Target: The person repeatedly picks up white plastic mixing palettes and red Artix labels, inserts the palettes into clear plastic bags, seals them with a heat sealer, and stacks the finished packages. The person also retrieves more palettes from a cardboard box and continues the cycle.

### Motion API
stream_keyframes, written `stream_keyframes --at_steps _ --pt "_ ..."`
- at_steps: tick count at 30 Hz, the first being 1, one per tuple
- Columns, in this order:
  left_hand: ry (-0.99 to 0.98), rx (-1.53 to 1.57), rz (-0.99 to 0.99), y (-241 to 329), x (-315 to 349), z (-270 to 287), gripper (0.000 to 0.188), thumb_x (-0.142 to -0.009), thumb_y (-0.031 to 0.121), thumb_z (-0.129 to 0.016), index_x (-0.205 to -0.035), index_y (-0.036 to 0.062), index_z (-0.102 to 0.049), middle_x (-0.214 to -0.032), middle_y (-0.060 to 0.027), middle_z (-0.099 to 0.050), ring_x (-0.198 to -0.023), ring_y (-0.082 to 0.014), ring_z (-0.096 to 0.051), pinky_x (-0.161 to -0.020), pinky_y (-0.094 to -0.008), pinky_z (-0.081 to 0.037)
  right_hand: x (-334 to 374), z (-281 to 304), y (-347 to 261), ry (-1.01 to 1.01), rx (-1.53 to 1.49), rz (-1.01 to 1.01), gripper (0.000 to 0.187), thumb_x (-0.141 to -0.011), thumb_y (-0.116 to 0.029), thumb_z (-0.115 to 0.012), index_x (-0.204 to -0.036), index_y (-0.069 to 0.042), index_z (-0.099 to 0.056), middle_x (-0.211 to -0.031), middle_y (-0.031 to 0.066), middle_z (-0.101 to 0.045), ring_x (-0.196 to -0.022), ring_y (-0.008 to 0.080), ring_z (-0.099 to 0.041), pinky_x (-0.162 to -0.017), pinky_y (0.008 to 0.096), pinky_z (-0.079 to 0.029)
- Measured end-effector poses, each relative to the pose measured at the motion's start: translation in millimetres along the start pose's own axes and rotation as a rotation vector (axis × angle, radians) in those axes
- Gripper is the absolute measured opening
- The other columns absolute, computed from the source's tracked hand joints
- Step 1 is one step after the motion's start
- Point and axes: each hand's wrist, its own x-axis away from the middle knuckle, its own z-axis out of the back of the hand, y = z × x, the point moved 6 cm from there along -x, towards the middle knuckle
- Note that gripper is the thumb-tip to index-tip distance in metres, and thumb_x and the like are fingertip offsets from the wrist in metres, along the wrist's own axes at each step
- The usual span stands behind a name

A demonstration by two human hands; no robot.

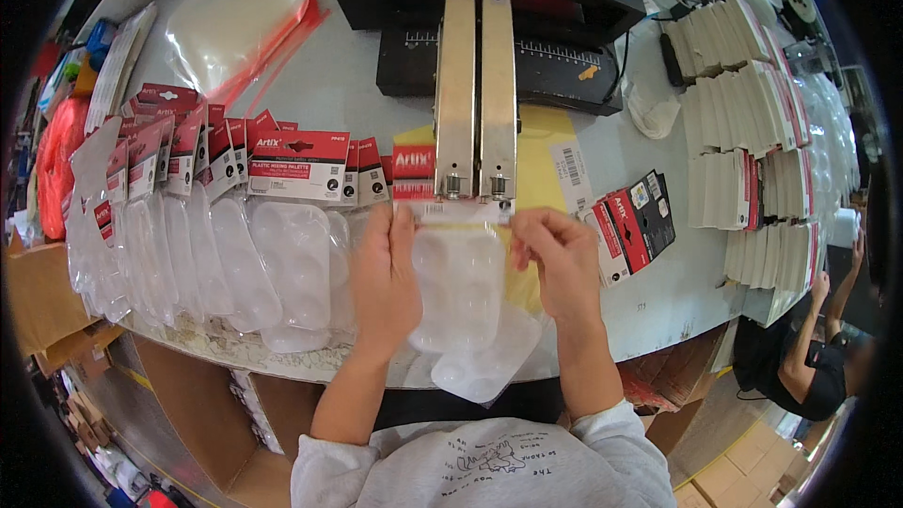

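Observation:
A white plastic paint palette (458,273) in a clear bag lies in front of me, its red-and-white header card (414,169) under the two metal arms of a black stapling machine (475,85). My left hand (386,277) is closed at the card's left lower edge, its thumb along the bag. At the right edge my right hand (557,259) pinches the card's corner with bent fingers. The exact contact of the fingertips is partly hidden. Another white palette (484,357) rests beneath, tilted toward the table's front edge.
Bagged palettes with red cards (282,245) overlap in a row at left. Clear bags (235,19) lie behind them. Folded red-and-black cards (635,226) lie right, beside tall card stacks (743,122). Cardboard boxes (207,395) stand below the table. Another person (800,367) is at far right.

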Motion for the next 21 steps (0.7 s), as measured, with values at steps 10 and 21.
stream_keyframes --at_steps 10,21 --pt "-0.115 -0.048 -0.072 -2.6 -6.9 -2.1 0.04 -0.097 0.036 -0.038 -0.088 -0.0005 -0.053 -0.075 -0.0164 -0.055 -0.071 -0.0265 -0.056 -0.068 -0.0379 -0.042 -6.2 10.0 -12.4 -0.034 0.424 0.249 0.017 -0.086 -0.013 -0.06 -0.087 0.002 -0.066 -0.068 0.0037 -0.062 -0.061 0.0105 -0.057 -0.061 0.023 -0.046" --pt "0.521 -0.404 -0.25 51.2 -73.0 349.3 0.042 -0.095 0.032 -0.046 -0.115 -0.0028 -0.058 -0.111 -0.0129 -0.059 -0.106 -0.0187 -0.054 -0.092 -0.0303 -0.042 17.5 130.3 -22.2 0.466 1.383 0.498 0.105 -0.06 -0.041 -0.08 -0.139 0.002 -0.026 -0.14 0.0238 -0.034 -0.132 0.0339 -0.031 -0.1 0.0439 -0.025"
